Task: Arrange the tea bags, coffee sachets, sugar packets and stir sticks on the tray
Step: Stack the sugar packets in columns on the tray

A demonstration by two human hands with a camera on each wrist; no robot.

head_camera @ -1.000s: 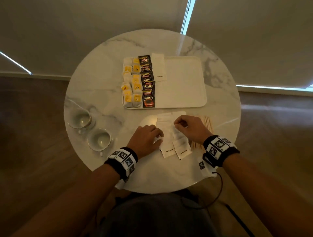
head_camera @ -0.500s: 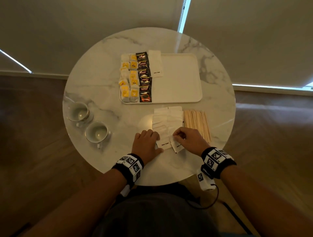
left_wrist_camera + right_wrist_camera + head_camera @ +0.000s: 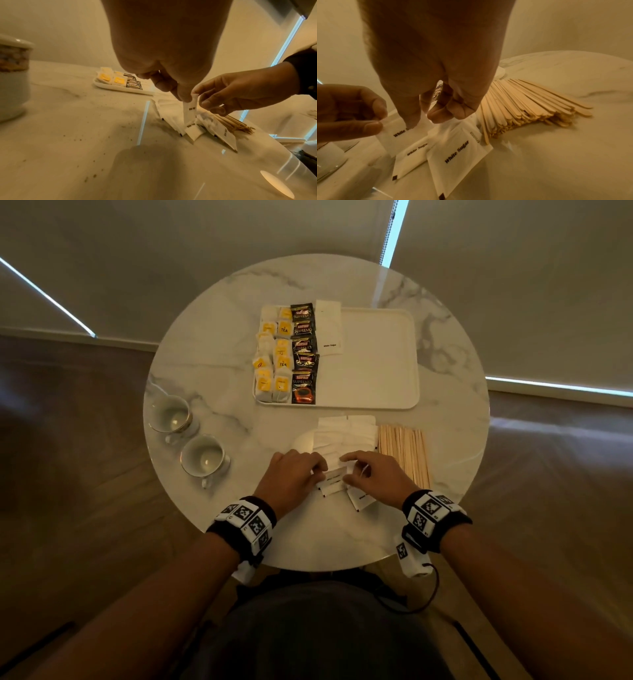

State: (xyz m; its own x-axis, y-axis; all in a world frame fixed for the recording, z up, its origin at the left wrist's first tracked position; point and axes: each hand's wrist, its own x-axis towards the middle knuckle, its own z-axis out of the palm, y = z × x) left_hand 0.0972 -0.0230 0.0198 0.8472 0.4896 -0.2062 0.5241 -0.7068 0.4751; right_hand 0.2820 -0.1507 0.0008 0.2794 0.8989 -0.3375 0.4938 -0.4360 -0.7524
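Observation:
A white tray (image 3: 376,364) at the table's far side holds rows of yellow-tagged tea bags (image 3: 274,354), black coffee sachets (image 3: 304,354) and one sugar packet (image 3: 329,328). Loose white sugar packets (image 3: 342,436) lie overlapped in front of the tray, with a bundle of wooden stir sticks (image 3: 406,453) to their right. My left hand (image 3: 317,474) pinches one sugar packet (image 3: 189,109) by its edge and holds it tilted up off the pile. My right hand (image 3: 346,470) pinches the same packet (image 3: 397,134) from the other side.
Two empty cups (image 3: 171,416) (image 3: 203,458) stand at the left edge of the round marble table (image 3: 205,354). The tray's right half (image 3: 376,337) is bare. More sugar packets (image 3: 457,155) lie flat under my right hand, close to the table's near rim.
Both hands slid back to the near end of the sugar pile and closed in on one packet, which now stands tilted up between them.

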